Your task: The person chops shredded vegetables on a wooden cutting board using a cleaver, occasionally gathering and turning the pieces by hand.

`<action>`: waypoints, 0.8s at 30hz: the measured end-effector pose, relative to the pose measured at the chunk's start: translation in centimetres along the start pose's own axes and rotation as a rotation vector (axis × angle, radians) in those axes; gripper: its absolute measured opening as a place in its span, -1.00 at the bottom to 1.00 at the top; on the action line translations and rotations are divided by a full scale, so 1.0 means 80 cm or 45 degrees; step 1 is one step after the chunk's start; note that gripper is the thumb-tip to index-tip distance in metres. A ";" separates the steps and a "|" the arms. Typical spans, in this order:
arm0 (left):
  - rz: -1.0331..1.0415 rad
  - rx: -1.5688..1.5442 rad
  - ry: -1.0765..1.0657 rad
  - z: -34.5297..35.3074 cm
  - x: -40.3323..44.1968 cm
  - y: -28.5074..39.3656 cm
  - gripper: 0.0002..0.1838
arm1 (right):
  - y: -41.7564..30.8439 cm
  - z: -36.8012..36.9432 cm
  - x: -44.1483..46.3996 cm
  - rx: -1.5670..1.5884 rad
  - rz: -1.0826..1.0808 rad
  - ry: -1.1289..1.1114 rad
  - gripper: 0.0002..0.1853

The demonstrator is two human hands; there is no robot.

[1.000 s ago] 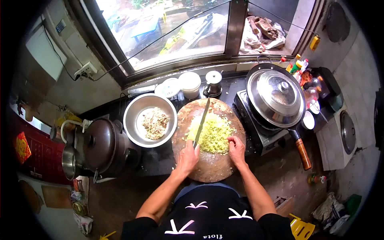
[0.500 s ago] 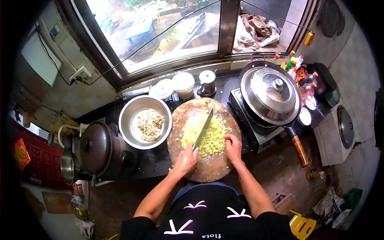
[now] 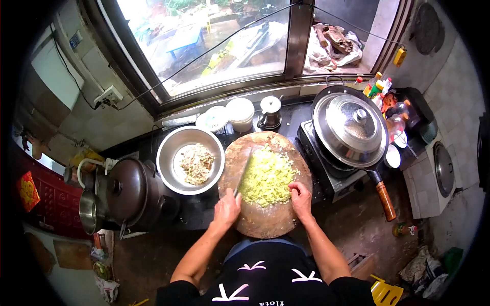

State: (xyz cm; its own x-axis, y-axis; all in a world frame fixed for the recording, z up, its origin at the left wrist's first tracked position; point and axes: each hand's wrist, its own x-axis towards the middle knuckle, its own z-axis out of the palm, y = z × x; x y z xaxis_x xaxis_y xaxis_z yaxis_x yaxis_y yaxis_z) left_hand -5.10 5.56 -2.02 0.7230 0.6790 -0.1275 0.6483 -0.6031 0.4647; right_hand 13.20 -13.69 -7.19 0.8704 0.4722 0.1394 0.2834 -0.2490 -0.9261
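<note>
Since the earlier frame, your L hand (image 3: pixel 227 209) has shifted left w/ the knife (image 3: pixel 245 171): the blade lay across the chopped veg (image 3: pixel 268 178) then, & is now along the pile's left edge. Your R hand (image 3: pixel 301 198) has stayed by the pile's right edge.

L grip: closed round the knife handle, blade pointing away from you twd the window (image 3: pixel 219 46) & seen nearly edge-on. Can't tell if it touches the wood. R grip: fingers curled, tips at the veg; can't tell if they're pressed tog. or pinching any bits.

You've got the veg, pale green & finely cut, heaped mid-board on the round chopping board (image 3: pixel 265 227), w/ loose bits scattered round it. The board sits on the dark counter (image 3: pixel 196 217) nearest you, btwn the steel bowl (image 3: pixel 168 178) on your L & the stove (image 3: pixel 339 184) on your R. Minced mix (image 3: pixel 196 164) is in the bowl.

Behind the bowl & board: a white tub (image 3: pixel 241 115) & a small metal pot (image 3: pixel 270 113). On the stove, a wok w/ its lid (image 3: pixel 342 117) on, wooden handle (image 3: pixel 386 201) angled back twd you. Far L, a dark lidded pot (image 3: pixel 125 191); bottles (image 3: pixel 377 89) stand past the wok, far R.
</note>
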 end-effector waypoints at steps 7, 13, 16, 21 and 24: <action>0.482 0.314 0.247 -0.010 0.127 -0.036 -0.68 | 0.005 -0.027 -0.025 -0.063 0.072 0.099 -0.82; 0.856 0.308 0.038 -0.015 0.163 -0.035 -0.67 | 0.007 -0.045 -0.049 -0.065 0.134 0.183 -0.81; 0.968 0.454 -0.158 -0.037 0.143 -0.036 -0.65 | 0.005 -0.042 -0.046 -0.069 0.117 0.176 -0.82; 1.053 0.520 -0.063 -0.065 0.079 -0.052 -0.65 | 0.006 -0.017 -0.033 -0.025 0.110 0.107 -0.81; 0.792 0.292 -0.068 -0.076 0.042 -0.027 -0.68 | -0.004 -0.005 -0.022 -0.044 0.099 0.062 -0.81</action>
State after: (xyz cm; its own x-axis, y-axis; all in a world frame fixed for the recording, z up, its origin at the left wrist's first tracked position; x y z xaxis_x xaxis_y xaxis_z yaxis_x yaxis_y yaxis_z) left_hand -5.51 11.64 1.87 0.9859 0.1570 0.0584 0.1360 -0.9536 0.2685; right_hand 11.70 -14.78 -6.99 0.9085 0.4090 0.0856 0.2276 -0.3126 -0.9222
